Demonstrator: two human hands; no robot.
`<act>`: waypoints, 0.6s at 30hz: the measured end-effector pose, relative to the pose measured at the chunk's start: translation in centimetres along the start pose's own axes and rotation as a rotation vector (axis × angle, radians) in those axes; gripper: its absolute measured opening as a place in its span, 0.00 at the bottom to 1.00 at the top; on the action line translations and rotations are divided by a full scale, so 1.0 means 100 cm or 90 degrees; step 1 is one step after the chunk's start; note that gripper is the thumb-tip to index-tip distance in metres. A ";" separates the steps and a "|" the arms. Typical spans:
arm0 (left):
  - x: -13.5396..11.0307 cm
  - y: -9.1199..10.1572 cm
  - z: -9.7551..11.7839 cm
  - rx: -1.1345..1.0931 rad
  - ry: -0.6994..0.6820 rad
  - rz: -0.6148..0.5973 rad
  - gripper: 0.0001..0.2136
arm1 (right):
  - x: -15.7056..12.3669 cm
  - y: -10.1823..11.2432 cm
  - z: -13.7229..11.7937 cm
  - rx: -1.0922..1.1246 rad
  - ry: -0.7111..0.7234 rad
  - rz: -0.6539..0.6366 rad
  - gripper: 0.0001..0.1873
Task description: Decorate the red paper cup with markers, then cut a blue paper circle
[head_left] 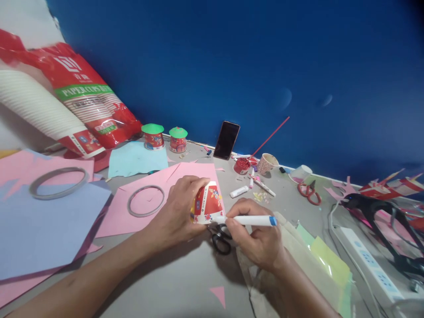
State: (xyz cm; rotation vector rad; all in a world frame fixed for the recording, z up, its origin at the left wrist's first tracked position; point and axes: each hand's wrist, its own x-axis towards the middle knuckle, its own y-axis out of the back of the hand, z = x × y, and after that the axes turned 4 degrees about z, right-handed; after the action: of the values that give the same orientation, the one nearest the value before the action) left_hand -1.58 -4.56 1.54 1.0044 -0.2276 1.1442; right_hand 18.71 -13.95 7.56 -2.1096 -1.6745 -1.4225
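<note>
My left hand (180,207) is wrapped round a red and white printed paper cup (209,201), which is held upside down with its wide rim low. Pinched in the fingers of my right hand (256,234) is a white marker with a blue end (255,220). Its tip meets the white band near the cup's rim, where small blue and red marks show. Black-handled scissors (221,244) lie just below the cup, their blades hidden. Under my left wrist is a pink paper sheet (122,218) bearing a grey tape ring (129,201).
Two green-topped cups (154,138) stand at the back, left of a leaning phone (226,140). A paper cup bag (89,97) and a cup stack (36,106) are on the left. Red scissors (309,193), a power strip (367,260) and a black glue gun (374,221) lie to the right.
</note>
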 end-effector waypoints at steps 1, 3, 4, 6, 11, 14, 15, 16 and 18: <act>-0.001 -0.002 -0.001 0.001 -0.001 0.010 0.36 | 0.000 0.000 0.000 -0.001 0.009 -0.004 0.07; -0.003 -0.004 -0.002 0.002 -0.002 0.019 0.36 | 0.000 -0.001 0.001 0.000 0.018 -0.009 0.07; -0.003 -0.004 -0.002 0.001 -0.001 0.017 0.36 | 0.000 -0.002 0.002 0.001 0.018 -0.011 0.07; -0.003 -0.004 -0.001 0.000 -0.001 0.018 0.36 | -0.001 -0.003 0.002 0.002 0.014 -0.013 0.07; -0.001 0.000 0.003 -0.001 0.006 0.005 0.37 | -0.001 -0.002 0.000 0.018 -0.028 -0.018 0.08; 0.000 0.000 0.003 -0.011 -0.002 0.000 0.36 | -0.003 0.003 0.002 0.044 -0.090 0.018 0.07; -0.001 0.000 0.003 -0.015 -0.005 0.006 0.35 | -0.004 0.005 0.003 0.049 -0.111 0.035 0.07; -0.001 0.000 0.002 -0.022 -0.003 0.010 0.34 | -0.005 0.007 0.004 0.052 -0.128 0.052 0.07; -0.001 -0.001 0.001 -0.038 0.011 0.014 0.34 | -0.006 0.010 0.007 0.050 -0.144 0.067 0.07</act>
State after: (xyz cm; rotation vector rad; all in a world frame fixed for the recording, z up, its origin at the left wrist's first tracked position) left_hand -1.51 -4.71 1.50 0.9410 -0.2580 1.1585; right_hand 19.93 -14.37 7.25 -2.3502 -1.6315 -1.1063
